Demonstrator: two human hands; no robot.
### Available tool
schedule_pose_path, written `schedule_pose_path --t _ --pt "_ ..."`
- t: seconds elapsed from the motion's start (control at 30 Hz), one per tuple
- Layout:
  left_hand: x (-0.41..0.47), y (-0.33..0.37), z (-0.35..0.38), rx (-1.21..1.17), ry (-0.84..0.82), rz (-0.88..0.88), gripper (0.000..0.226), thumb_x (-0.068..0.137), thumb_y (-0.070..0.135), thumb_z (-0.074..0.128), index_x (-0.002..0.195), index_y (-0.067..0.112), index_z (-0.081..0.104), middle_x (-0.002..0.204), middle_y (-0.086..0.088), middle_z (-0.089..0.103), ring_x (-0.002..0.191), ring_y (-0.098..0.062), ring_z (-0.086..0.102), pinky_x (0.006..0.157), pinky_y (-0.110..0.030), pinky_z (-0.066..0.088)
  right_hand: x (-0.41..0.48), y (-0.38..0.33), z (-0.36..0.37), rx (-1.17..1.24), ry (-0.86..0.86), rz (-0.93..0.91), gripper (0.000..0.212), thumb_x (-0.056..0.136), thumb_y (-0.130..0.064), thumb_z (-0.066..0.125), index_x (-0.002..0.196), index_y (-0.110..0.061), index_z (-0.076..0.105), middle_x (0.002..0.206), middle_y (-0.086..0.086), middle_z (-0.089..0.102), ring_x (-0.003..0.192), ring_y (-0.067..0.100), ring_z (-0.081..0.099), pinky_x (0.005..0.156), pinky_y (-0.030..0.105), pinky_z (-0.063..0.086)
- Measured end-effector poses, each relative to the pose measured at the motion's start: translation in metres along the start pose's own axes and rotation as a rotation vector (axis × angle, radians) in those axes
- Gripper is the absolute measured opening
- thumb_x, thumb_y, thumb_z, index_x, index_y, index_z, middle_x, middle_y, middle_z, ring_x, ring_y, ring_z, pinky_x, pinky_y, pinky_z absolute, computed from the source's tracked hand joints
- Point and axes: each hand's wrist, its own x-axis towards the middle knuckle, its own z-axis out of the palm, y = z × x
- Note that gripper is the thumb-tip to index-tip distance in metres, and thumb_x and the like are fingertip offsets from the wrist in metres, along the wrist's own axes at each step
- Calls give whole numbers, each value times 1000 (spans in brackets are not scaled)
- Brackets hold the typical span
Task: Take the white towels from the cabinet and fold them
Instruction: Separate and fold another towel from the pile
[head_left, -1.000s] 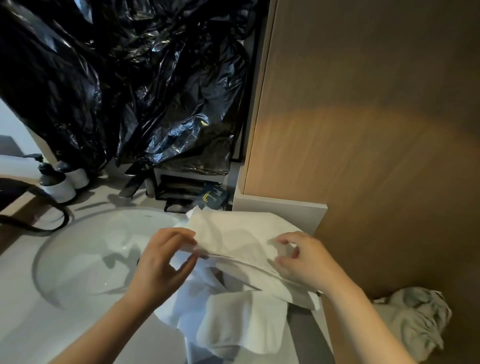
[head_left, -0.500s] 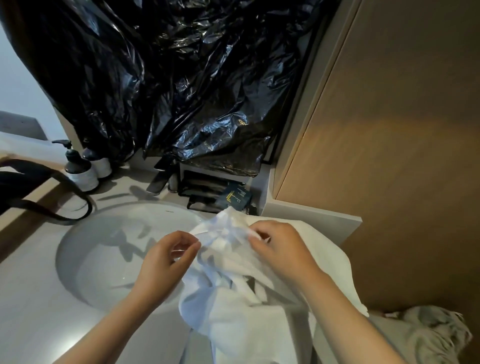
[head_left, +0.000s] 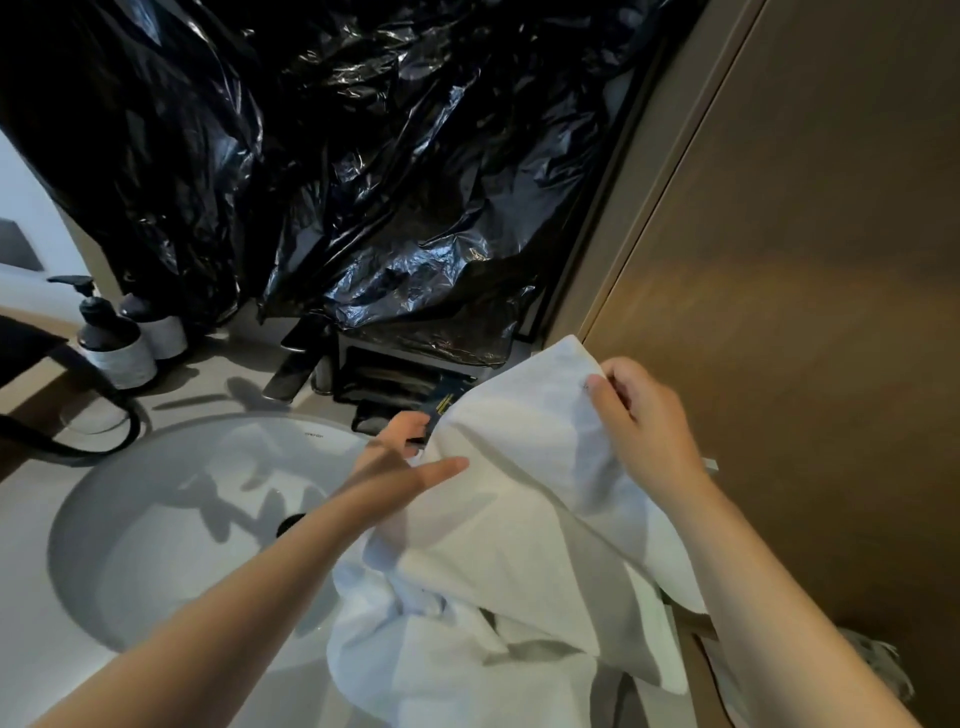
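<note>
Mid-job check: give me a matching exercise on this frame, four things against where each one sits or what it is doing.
Things:
1. white towel
2. pump bottle
3. black plastic sheet
4. sink basin

States or places:
A. hangs crumpled over the back of the counter
B. lifted at a top corner by the right hand
C. round, sunk in the counter at left
D. stands at the far left of the counter

Pairs: 1-B, 2-D, 3-A, 4-C

A pale counter (head_left: 31, 623) carries a round sink (head_left: 171, 525). Two pump bottles (head_left: 117, 345) stand at its back left. White towels (head_left: 493, 597) lie heaped at the right.
</note>
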Motion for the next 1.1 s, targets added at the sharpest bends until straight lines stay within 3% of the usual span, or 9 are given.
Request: schedule_pose_path --t 0.07,0.2,0.4,0.5,0.6,0.7,0.83,1.0,1.1 --pt "9 8 2 -125 -72 14 82 63 50 85 133 27 47 124 10 60 111 -9 61 97 -36 52 1 -1 -2 8 4 -31 25 102 -27 47 77 -25 46 65 -6 45 58 8 39 53 23 29" --pt "21 25 -1 -278 -212 39 31 79 22 79 106 12 68 103 -7 74 96 -27 70 95 -47 53 6 -2 -6 -24 -1 -76 20 102 -27 46 83 -24 49 67 -7 46 61 10 42 57 31 33" --pt "22 23 -12 -354 -265 -20 36 69 29 74 94 5 65 89 -15 71 80 -27 65 71 -33 51 7 0 -10 -41 -1 -98 19 102 -27 47 84 -22 52 66 -8 47 60 9 42 55 29 33" --pt "25 23 -10 -352 -110 -23 31 63 24 85 74 9 60 65 -6 65 60 -20 58 55 -24 46 2 2 -11 -46 -29 -88 16 101 -31 48 89 -24 56 67 -10 49 60 8 44 54 22 32" --pt "30 24 1 -205 246 -15 40 69 20 86 60 15 47 51 3 49 47 -13 42 44 -21 36 -6 2 -8 -48 -42 -144 13 101 -30 49 93 -26 58 71 -9 53 64 10 48 56 20 33" --pt "33 24 1 92 367 -18 40 70 35 83 65 15 48 58 -1 55 56 -19 50 56 -31 45 -18 -2 -2 -24 -25 -209 9 100 -26 53 93 -30 58 78 -13 54 72 9 51 60 15 35" --pt "23 -3 -15 105 18 -162 38 79 56 66 90 19 65 89 -5 72 86 -21 68 83 -40 57 -39 -4 17 -26 -28 -274 7 97 -23 59 96 -21 65 87 -15 57 78 4 53 68 13 39" --pt "-25 -45 -15 -143 -116 -496 46 94 54 51 102 10 61 85 -5 64 67 -18 60 61 -28 51 -65 -5 55 -57 -64 -308 17 93 -32 57 96 -20 69 86 -9 58 72 9 52 64 24 46" --pt "-42 -58 -17 -356 -196 -522 39 95 41 57 110 5 65 85 -11 67 67 -21 62 62 -30 55 -76 -9 74 -67 -101 -344 13 89 -28 61 97 -21 69 84 -8 56 65 8 49 62 26 47"
